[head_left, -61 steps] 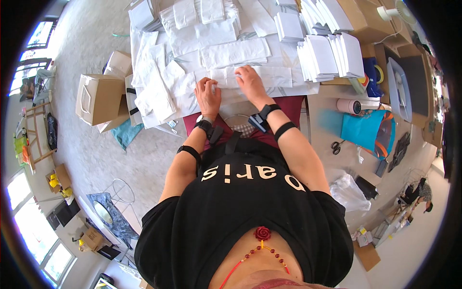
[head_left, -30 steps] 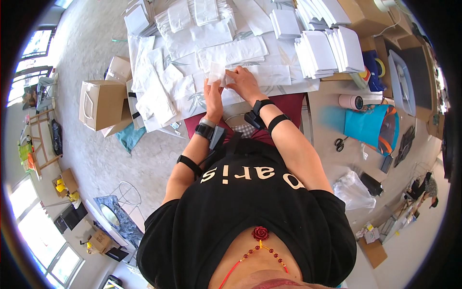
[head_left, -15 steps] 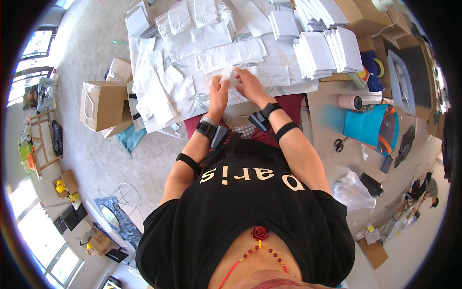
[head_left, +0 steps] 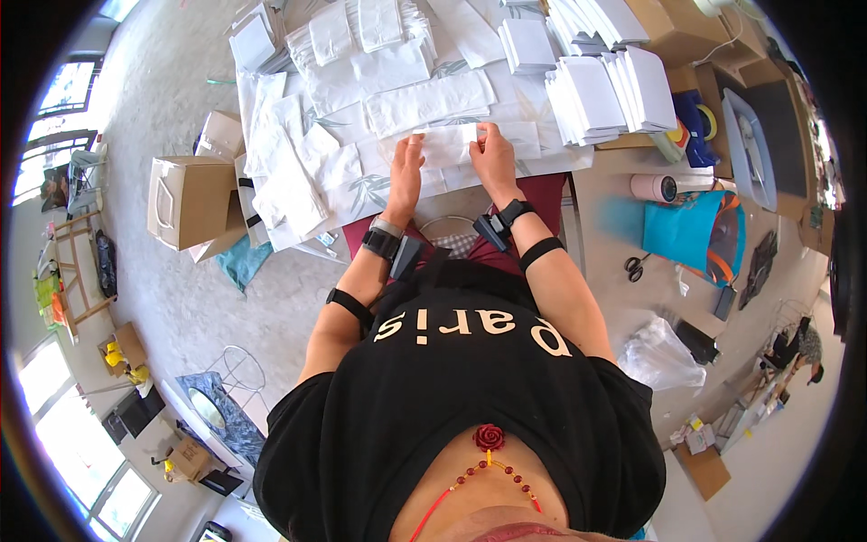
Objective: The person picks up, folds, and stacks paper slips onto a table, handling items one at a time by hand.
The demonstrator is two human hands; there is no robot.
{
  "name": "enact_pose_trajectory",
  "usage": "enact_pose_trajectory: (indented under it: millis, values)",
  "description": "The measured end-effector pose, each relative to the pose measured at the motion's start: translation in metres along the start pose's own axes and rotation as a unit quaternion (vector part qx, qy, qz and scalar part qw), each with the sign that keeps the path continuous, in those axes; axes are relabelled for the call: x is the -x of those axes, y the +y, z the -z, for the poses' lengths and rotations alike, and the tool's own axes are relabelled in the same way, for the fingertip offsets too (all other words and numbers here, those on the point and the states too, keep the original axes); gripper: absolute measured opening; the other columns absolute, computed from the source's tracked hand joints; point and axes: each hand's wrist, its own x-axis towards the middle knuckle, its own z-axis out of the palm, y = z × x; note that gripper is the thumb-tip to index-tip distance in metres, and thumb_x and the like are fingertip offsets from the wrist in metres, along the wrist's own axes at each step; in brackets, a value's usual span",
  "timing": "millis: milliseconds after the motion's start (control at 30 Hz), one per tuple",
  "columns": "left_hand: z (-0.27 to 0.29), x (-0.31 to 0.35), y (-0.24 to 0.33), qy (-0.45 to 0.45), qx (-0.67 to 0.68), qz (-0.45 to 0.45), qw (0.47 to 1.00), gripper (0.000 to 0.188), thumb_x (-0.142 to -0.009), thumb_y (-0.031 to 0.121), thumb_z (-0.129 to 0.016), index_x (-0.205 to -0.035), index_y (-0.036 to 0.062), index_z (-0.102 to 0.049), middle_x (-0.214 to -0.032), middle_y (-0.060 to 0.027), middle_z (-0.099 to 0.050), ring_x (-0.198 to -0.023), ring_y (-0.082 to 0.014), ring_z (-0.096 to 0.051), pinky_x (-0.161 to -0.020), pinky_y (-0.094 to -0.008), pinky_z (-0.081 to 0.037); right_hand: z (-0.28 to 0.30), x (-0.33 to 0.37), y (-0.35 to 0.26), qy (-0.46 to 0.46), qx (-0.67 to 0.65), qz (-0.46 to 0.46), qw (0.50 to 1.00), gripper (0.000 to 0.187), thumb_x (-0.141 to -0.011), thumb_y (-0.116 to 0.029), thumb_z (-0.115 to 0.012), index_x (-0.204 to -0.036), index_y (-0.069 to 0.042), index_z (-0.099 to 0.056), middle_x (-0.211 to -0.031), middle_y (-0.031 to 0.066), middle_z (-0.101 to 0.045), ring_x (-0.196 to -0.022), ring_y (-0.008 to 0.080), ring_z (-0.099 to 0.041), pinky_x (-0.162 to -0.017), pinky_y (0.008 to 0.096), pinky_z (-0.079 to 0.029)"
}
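A thin, translucent white plastic sleeve (head_left: 449,146) lies across the table's near edge, between my two hands. My left hand (head_left: 406,172) rests by its left end, fingers stretched out and thumb a little apart. At the sleeve's right part, my right hand (head_left: 493,161) pinches the film between thumb and fingers. Just beyond lies a flat stack of similar white sleeves (head_left: 429,101). More loose sleeves (head_left: 293,176) are spread to the left of my left hand.
Stacks of folded white sheets (head_left: 591,101) stand at the table's right. Further piles of sleeves (head_left: 361,45) lie at the back. A cardboard box (head_left: 190,200) sits left of the table; a blue bag (head_left: 691,230) and scissors (head_left: 636,267) lie on the floor at right.
My hands have moved apart, the right one to the right. The film that was bunched up between my fingers now lies flatter along the table edge.
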Motion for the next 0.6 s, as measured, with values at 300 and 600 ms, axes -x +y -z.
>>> enact_pose_trajectory:
  millis: [300,600]
  values:
    - [0.011,0.011,0.004,0.031,-0.337,-0.241,0.91,0.043,-0.109,0.022,-0.051,-0.144,-0.0023,-0.052,-0.15,-0.0222,-0.053,-0.141,-0.0339,-0.049,-0.115,-0.0448,-0.04,-0.007,0.001,0.007,0.016,0.01,0.011,1.0,0.037,-0.087,-0.006,-0.072,-0.122,0.001,-0.061,-0.086,0.0167,-0.073,-0.081,0.0361,-0.072,-0.074,0.0441,-0.056]
    - [0.008,0.018,-0.021,-0.113,-0.587,-0.276,0.753,0.086,-0.098,0.056,-0.058,-0.162,0.0055,-0.031,-0.172,-0.0141,-0.022,-0.16,-0.0301,-0.015,-0.127,-0.0581,-0.008,0.0,0.001,0.0,-0.017,0.0,0.003,1.0,0.036,-0.088,-0.003,-0.069,-0.121,0.002,-0.057,-0.089,0.0202,-0.072,-0.086,0.0415,-0.071,-0.078,0.05,-0.055]
